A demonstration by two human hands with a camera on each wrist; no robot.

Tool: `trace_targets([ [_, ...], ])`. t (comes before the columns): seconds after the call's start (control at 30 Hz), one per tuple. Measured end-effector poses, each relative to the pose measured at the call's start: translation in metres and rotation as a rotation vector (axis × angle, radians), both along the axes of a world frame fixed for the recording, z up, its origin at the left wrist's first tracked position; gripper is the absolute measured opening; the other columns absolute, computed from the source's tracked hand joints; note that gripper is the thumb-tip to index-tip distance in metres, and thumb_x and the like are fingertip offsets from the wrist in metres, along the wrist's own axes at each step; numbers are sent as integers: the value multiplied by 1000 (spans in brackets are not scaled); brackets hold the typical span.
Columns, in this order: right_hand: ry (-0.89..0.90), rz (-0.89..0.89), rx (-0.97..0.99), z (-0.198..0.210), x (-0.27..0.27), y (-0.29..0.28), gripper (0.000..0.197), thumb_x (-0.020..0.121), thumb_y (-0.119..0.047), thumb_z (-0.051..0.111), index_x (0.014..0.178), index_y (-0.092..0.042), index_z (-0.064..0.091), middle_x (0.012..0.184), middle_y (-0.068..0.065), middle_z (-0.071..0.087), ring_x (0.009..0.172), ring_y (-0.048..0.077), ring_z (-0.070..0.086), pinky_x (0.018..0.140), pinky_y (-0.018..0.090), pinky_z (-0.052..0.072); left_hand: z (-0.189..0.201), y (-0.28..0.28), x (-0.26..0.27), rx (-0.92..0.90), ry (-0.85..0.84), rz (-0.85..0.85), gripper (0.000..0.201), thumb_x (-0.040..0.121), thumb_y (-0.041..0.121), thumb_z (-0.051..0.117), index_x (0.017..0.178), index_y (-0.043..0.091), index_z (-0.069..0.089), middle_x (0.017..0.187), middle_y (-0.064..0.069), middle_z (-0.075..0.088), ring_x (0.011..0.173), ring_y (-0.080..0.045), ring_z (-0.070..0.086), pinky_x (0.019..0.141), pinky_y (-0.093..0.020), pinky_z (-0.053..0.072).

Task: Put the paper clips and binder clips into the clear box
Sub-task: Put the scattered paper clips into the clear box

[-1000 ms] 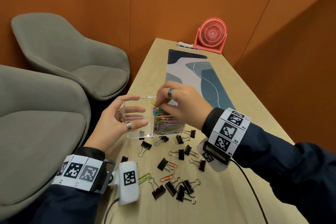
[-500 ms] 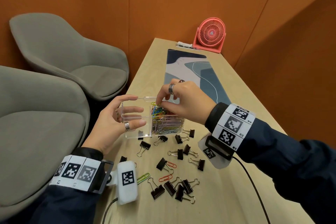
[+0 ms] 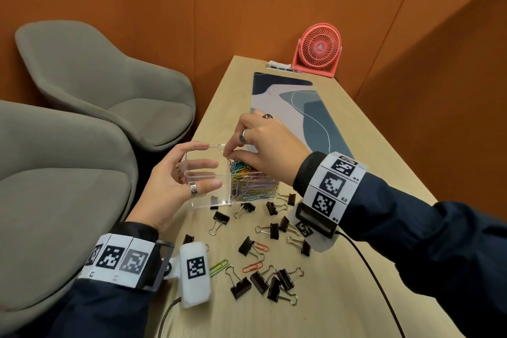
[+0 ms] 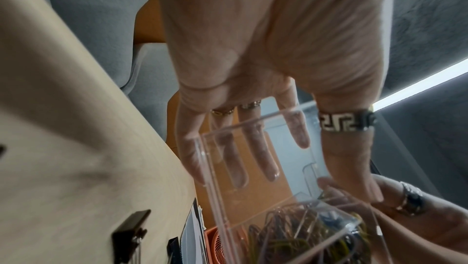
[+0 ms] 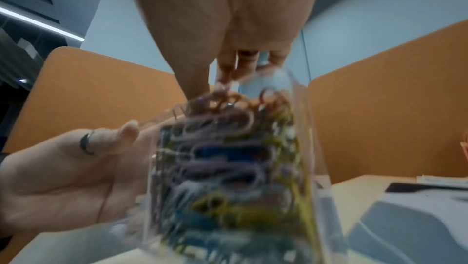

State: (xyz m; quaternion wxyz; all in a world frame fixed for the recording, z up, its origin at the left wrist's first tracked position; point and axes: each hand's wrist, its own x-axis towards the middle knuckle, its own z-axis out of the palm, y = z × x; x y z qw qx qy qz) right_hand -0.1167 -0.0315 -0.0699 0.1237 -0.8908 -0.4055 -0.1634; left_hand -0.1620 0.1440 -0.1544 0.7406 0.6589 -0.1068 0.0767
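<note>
The clear box (image 3: 203, 147) stands near the table's left edge. Its right compartment is packed with coloured paper clips (image 3: 252, 185), and only a small dark piece shows in the left one. My left hand (image 3: 211, 174) grips the box's left end, thumb in front and fingers behind; this also shows in the left wrist view (image 4: 336, 168). My right hand (image 3: 229, 153) reaches into the right compartment from above and pinches at the top of the clip pile (image 5: 228, 168). Several black binder clips (image 3: 271, 280) and three loose paper clips, two red (image 3: 252, 267) and one green (image 3: 219, 266), lie on the table nearer to me.
A patterned desk mat (image 3: 315, 118) runs along the table behind the box, with a pink fan (image 3: 318, 49) at the far end. Two grey chairs (image 3: 109, 85) stand off the table's left edge. A black cable (image 3: 370, 269) trails from my right wrist across the table.
My right wrist has risen a little while its fingertips stay at the top of the clip pile. The left hand and the box have kept still.
</note>
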Motion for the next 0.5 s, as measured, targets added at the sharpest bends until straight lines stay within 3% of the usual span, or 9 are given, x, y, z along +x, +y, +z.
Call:
trace_targets([
  [0.17, 64, -54, 41, -4, 0, 0, 13, 85, -29, 64, 93, -27, 74, 91, 2, 57, 89, 17, 44, 86, 45, 39, 1, 1, -1, -8, 15, 25, 80, 28, 57, 90, 102, 42, 63, 100, 0, 73, 88, -18, 71, 71, -30, 59],
  [0.27, 116, -58, 109, -6, -1, -4, 17, 86, -31, 63, 100, -27, 71, 94, -1, 56, 86, 8, 40, 87, 36, 39, 2, 2, -1, -1, 24, 36, 80, 30, 55, 90, 104, 42, 62, 101, 1, 73, 90, -17, 71, 72, -32, 59],
  [0.33, 147, -81, 227, -5, -4, -10, 15, 88, -33, 61, 100, -26, 65, 89, -6, 53, 76, -2, 41, 76, 22, 36, 2, 3, -1, 8, 28, 59, 78, 34, 46, 90, 106, 39, 61, 101, 1, 73, 91, -17, 71, 73, -34, 59],
  [0.4, 193, -129, 338, -3, -11, -20, 10, 90, -33, 57, 90, -23, 55, 79, -8, 51, 64, -2, 41, 62, 12, 31, 0, 4, 0, 7, 38, 97, 68, 45, 31, 88, 106, 38, 60, 101, 1, 73, 92, -17, 70, 75, -36, 58],
  [0.5, 292, -204, 319, -11, -23, -38, 19, 93, -35, 52, 78, -24, 47, 63, -10, 45, 54, 4, 39, 54, 13, 34, -2, 4, 2, 1, 48, 145, 60, 54, 19, 84, 106, 39, 60, 101, -2, 73, 92, -17, 70, 76, -37, 56],
])
